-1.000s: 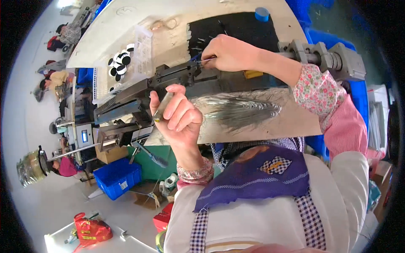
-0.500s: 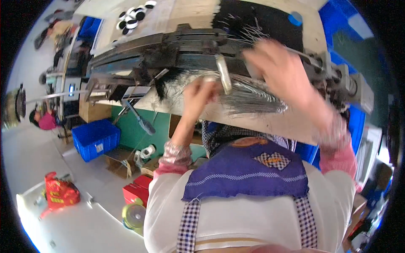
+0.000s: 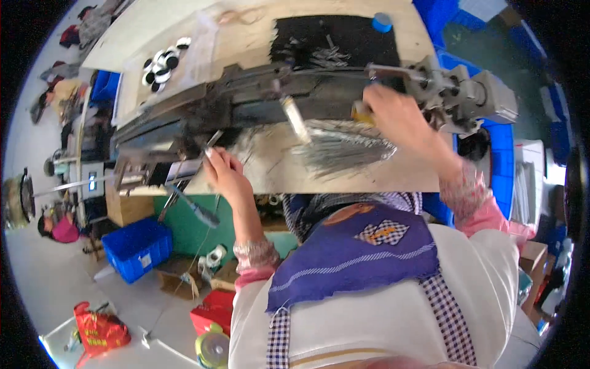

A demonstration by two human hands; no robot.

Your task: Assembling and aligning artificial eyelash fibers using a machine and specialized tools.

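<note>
My left hand (image 3: 228, 177) is at the front left of a long dark metal bench machine (image 3: 301, 101). Its fingers are pinched together beside a small upright metal strip (image 3: 215, 139); whatever they hold is too small to make out. My right hand (image 3: 401, 120), blurred, is curled at the machine's right part, with a yellowish piece (image 3: 362, 115) under its fingers; I cannot tell its kind. Between my hands a pale-handled lever (image 3: 295, 120) slants down from the machine. Below it a bundle of thin metal wires (image 3: 350, 150) lies on the wooden table.
Behind the machine, a black mat (image 3: 362, 40) bears loose thin metal pieces (image 3: 330, 57) and a blue round cap (image 3: 381, 23). Black-and-white round parts (image 3: 161, 69) lie in a clear tray (image 3: 208, 40). A grey-handled lever (image 3: 200, 212) juts past the table's front edge.
My left hand has moved left, from beside the pale-handled lever to the small metal strip. My right hand has come down nearer the machine. The whole view has shifted and turned a little.
</note>
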